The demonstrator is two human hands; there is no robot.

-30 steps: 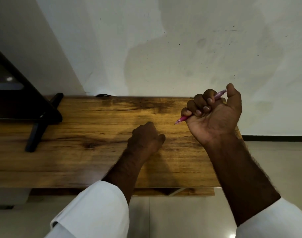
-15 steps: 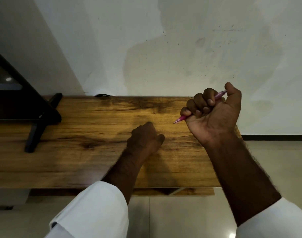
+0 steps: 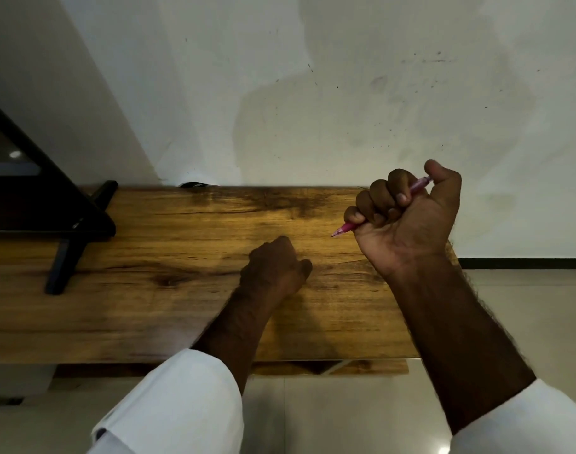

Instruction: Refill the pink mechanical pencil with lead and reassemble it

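Holding steady: nothing has really shifted over the last second.

I see the right hand [image 3: 407,217] raised above the far right of the tabletop [image 3: 149,309], its grip a closed fist around the pink mechanical pencil [image 3: 347,228], tip pointing down-left, thumb over the top end. Left hand [image 3: 275,268] rests curled on the tabletop near the middle, well apart from the pencil; can't tell if it holds anything. No loose lead or parts visible, so my read is thumb-clicking to test the feed, reassembly likely done.
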